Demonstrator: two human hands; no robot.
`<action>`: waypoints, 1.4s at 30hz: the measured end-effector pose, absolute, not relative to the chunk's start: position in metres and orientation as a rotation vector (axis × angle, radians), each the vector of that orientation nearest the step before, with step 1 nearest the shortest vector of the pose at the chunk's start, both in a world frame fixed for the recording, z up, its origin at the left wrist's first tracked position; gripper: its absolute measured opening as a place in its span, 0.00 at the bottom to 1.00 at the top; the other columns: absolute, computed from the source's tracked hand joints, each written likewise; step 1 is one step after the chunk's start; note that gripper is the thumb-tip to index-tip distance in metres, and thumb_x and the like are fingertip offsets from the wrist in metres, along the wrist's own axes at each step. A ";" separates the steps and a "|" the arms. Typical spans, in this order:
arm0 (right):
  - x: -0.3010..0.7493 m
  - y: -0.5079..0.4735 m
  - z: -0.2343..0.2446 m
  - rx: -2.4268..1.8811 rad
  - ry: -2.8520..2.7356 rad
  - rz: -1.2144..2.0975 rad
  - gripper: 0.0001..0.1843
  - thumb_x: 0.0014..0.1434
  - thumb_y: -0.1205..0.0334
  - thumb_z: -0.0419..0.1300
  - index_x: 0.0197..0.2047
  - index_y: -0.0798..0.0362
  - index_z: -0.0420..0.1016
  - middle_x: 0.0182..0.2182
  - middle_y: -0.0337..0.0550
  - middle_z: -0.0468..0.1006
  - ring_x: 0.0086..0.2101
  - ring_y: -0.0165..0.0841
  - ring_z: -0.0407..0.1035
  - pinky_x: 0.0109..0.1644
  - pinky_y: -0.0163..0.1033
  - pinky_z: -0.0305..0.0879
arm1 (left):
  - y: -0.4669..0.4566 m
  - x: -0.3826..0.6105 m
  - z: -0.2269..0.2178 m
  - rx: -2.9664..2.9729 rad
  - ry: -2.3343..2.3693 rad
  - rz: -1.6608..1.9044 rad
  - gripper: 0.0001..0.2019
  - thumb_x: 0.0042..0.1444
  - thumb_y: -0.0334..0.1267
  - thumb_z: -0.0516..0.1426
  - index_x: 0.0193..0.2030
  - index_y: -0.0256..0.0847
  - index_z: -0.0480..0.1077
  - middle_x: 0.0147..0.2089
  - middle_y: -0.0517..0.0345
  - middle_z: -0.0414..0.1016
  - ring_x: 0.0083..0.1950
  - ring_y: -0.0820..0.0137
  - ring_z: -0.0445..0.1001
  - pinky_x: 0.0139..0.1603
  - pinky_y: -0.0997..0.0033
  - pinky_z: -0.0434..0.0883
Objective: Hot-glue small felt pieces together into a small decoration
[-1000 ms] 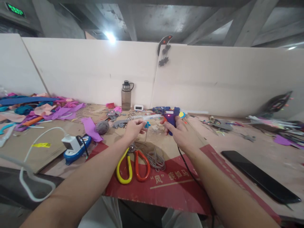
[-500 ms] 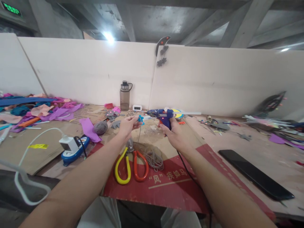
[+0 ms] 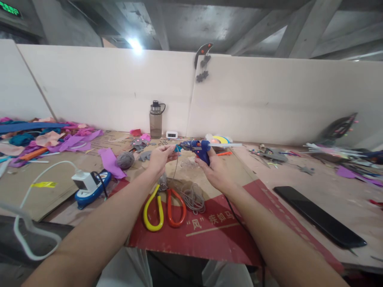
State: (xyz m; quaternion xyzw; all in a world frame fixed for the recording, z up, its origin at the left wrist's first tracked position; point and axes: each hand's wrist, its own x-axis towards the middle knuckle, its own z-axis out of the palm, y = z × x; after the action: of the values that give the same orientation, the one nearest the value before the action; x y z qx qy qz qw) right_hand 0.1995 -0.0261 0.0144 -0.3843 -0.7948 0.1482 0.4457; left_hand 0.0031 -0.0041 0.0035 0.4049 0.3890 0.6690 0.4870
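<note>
My left hand [image 3: 162,158] pinches a small blue cut-out piece [image 3: 178,148], and a thin grey cord [image 3: 175,169] hangs down from it. In my right hand [image 3: 214,167] is a blue glue gun [image 3: 201,149], with a pale glue stick [image 3: 227,145] poking out of its back. The gun's nozzle points left and meets the blue piece, or comes very near it; contact is hard to make out. Below my hands lie scissors [image 3: 163,207] with one yellow and one red handle, beside a loose coil of grey cord [image 3: 194,198].
Red-and-brown cardboard [image 3: 221,243] covers the table in front of me. A black phone [image 3: 318,215] lies at right, a blue power strip [image 3: 92,189] with a white charger at left. Behind stand a water bottle [image 3: 156,122] and a small clock [image 3: 171,134]; felt scraps [image 3: 50,139] are heaped far left.
My right hand has brought the glue gun left, so its nozzle is now at the blue piece. My left hand keeps its pinch almost in place. The view has shifted slightly.
</note>
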 end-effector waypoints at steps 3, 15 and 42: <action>0.199 -0.026 0.013 -0.968 -1.979 0.343 0.24 0.59 0.57 0.50 0.58 0.53 0.57 0.46 0.51 0.73 0.41 0.40 0.70 0.45 0.44 0.64 | -0.004 0.004 0.004 0.995 0.947 1.642 0.11 0.43 0.38 0.64 0.30 0.34 0.70 0.26 0.56 0.75 0.28 0.71 0.76 0.33 0.72 0.72; 0.198 -0.031 0.019 -1.029 -2.000 0.301 0.23 0.59 0.59 0.49 0.57 0.55 0.58 0.45 0.53 0.74 0.41 0.41 0.70 0.44 0.44 0.64 | -0.005 0.006 0.004 1.053 0.966 1.687 0.13 0.42 0.40 0.64 0.30 0.33 0.70 0.26 0.56 0.75 0.28 0.69 0.77 0.34 0.70 0.73; 0.200 -0.028 0.015 -1.034 -1.992 0.249 0.23 0.59 0.56 0.49 0.57 0.54 0.58 0.42 0.52 0.75 0.40 0.43 0.70 0.42 0.45 0.64 | -0.003 0.007 0.003 1.101 0.999 1.673 0.14 0.42 0.42 0.64 0.30 0.34 0.70 0.25 0.55 0.75 0.28 0.68 0.77 0.36 0.65 0.73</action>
State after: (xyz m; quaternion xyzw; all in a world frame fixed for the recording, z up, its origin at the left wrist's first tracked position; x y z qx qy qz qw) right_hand 0.1997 -0.0279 0.0145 -0.4139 -0.7974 0.0998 0.4275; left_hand 0.0065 -0.0030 0.0033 0.4427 0.4014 0.6725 0.4366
